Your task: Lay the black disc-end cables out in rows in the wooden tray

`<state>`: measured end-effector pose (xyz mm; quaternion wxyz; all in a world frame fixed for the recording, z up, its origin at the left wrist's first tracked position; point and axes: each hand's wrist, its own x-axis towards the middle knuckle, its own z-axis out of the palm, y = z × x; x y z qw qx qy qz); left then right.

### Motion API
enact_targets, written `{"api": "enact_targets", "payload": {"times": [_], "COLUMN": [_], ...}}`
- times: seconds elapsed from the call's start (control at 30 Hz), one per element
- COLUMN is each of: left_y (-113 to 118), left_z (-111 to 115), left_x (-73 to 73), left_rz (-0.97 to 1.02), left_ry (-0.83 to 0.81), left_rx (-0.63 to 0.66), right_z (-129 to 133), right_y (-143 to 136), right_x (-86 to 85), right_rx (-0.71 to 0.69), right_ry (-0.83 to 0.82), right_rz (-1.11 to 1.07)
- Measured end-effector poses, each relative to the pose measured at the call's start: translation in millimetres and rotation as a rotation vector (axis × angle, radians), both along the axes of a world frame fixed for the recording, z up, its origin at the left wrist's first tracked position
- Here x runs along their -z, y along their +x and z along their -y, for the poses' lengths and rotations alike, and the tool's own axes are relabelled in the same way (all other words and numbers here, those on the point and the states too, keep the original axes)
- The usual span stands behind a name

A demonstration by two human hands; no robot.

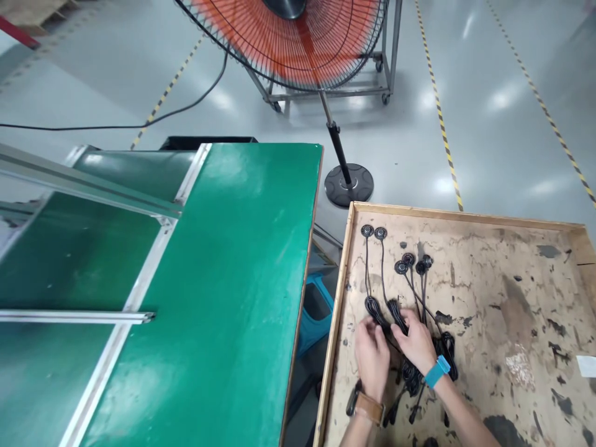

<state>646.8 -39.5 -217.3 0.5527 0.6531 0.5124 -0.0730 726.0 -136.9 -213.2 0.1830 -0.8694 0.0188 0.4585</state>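
Several black cables with round ends lie in a shallow wooden tray. Two round ends, a left one and a right one, sit side by side near the tray's upper left corner, their cords running down to coiled bundles. My left hand, with a brown-strapped watch, has its fingers curled at the lower end of the left bundle. My right hand, with a blue wristband, pinches the right bundle. More coiled cables lie partly under my right hand.
A green tabletop with metal rails fills the left side. Beyond the tray stands an orange fan on a round black base. A blue stool shows between tabletop and tray. A wheeled metal frame is behind the fan.
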Motion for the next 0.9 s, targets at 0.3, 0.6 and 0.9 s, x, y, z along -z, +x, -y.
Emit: {"api": "enact_targets", "payload": {"times": [0.3,0.6,0.9], "left_y": [129.2,175.4,122.7], "left_z": [-79.3,-116.3,-93.1], "left_x": [81.9,124.0,62.7], "left_rz": [0.040,-0.014,0.146], "left_ry": [0.577,0.630,0.651], "left_rx": [0.810,0.991,0.821], "right_z": [-7.3,-30.0,-13.9], "right_y": [-15.9,-4.5,-12.6], "right_x": [-4.7,-26.7,-17.3], "right_rx": [0.606,0.685,0.597], "right_ry": [0.214,0.340,0.312], "right_rz": [0.016,-0.103,0.044]}}
